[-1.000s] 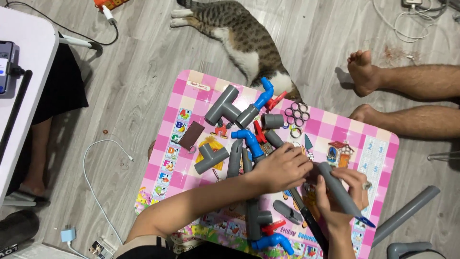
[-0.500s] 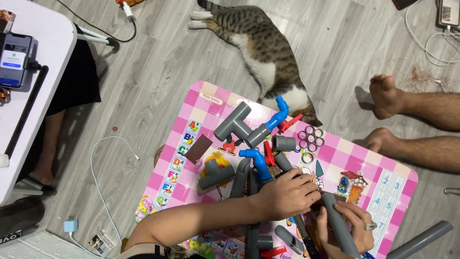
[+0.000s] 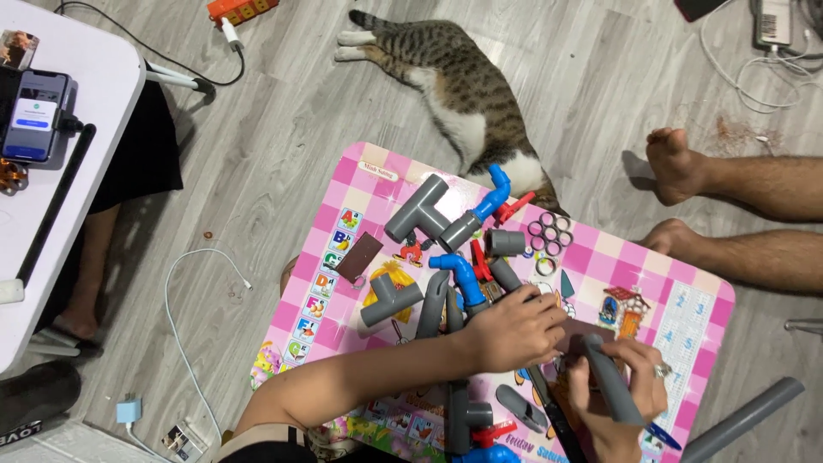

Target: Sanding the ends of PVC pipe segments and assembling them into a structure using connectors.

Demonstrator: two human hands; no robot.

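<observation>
two hands: both on one grey plastic pipe (image 3: 613,390)
left hand (image 3: 514,330): closed over brown sandpaper piece (image 3: 583,330) at pipe end
right hand (image 3: 621,399): clamped round pipe
tip: best kept steady while rubbing

Pipe fittings (image 3: 429,219) crowd the pink table (image 3: 686,296); its right end lies open.

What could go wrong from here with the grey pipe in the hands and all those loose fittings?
1. The right hand holds the grey pipe near the pink table edge; dropped, it may roll off.
2. The left hand reaches over crowded fittings; a sleeve or wrist might knock them.
3. The cat lies against the table and might bump it.
</observation>
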